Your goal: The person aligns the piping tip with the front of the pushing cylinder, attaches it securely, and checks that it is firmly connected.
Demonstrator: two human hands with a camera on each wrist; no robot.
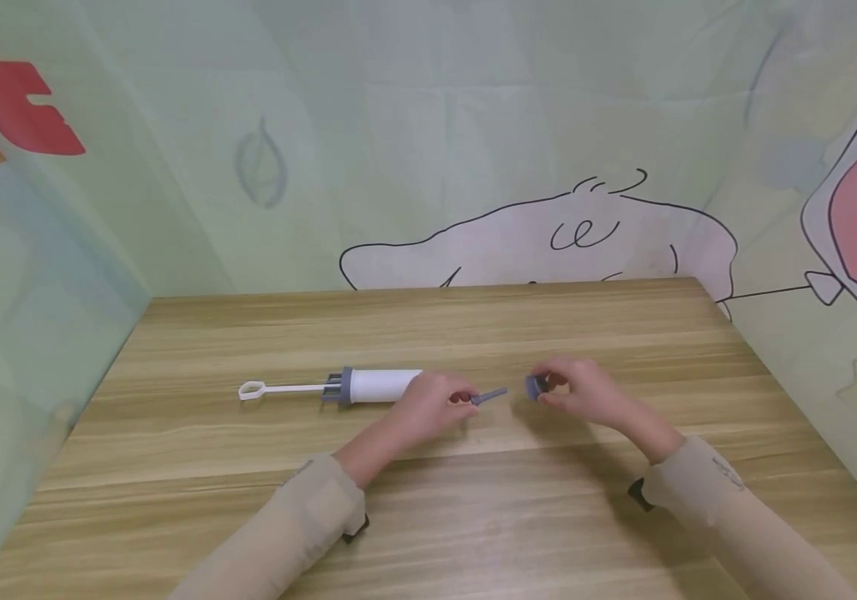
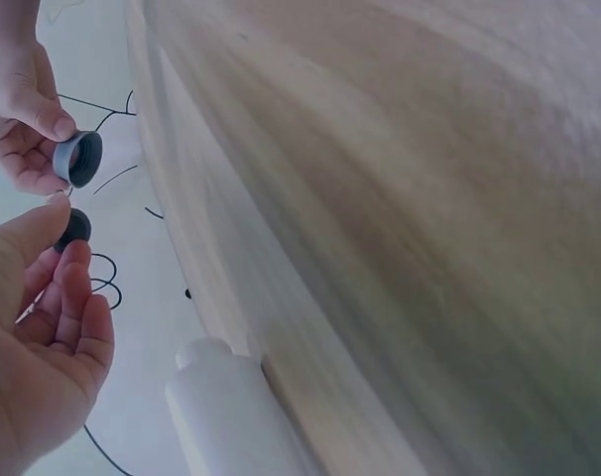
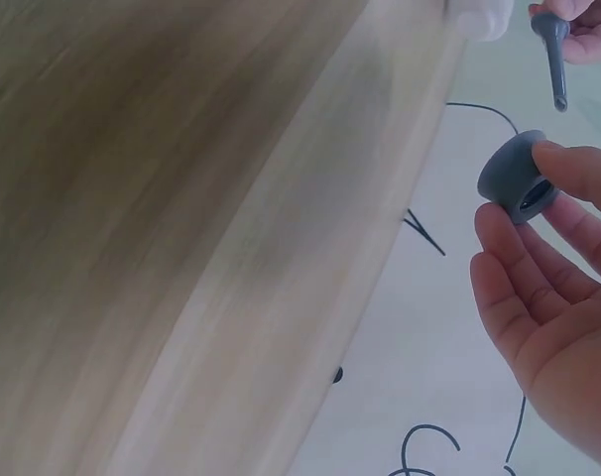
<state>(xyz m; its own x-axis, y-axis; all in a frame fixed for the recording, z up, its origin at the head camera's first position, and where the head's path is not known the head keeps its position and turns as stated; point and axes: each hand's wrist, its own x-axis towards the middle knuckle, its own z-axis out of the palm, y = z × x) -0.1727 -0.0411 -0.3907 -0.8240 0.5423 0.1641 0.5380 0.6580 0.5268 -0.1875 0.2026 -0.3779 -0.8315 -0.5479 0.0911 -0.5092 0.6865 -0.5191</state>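
My left hand point(image 1: 428, 406) pinches a thin grey nozzle point(image 1: 492, 396) by its wide round base, and the narrow tip points right. Facing it, my right hand point(image 1: 584, 392) holds a short grey screw ring point(image 3: 509, 178) between thumb and fingers; the opening through it shows in the right wrist view. A small gap separates nozzle and ring. Behind my left hand lies a large white syringe-like tube point(image 1: 383, 386) with a grey collar point(image 1: 346, 386). A white plunger rod point(image 1: 293, 388) with a loop handle sticks out to its left. My left hand hides the tube's right end in the head view.
Everything is over a wood-grain table point(image 1: 248, 467). Printed cloth walls point(image 1: 428, 125) stand along its back and sides. Both forearms in beige sleeves point(image 1: 301, 517) reach in from the front edge.
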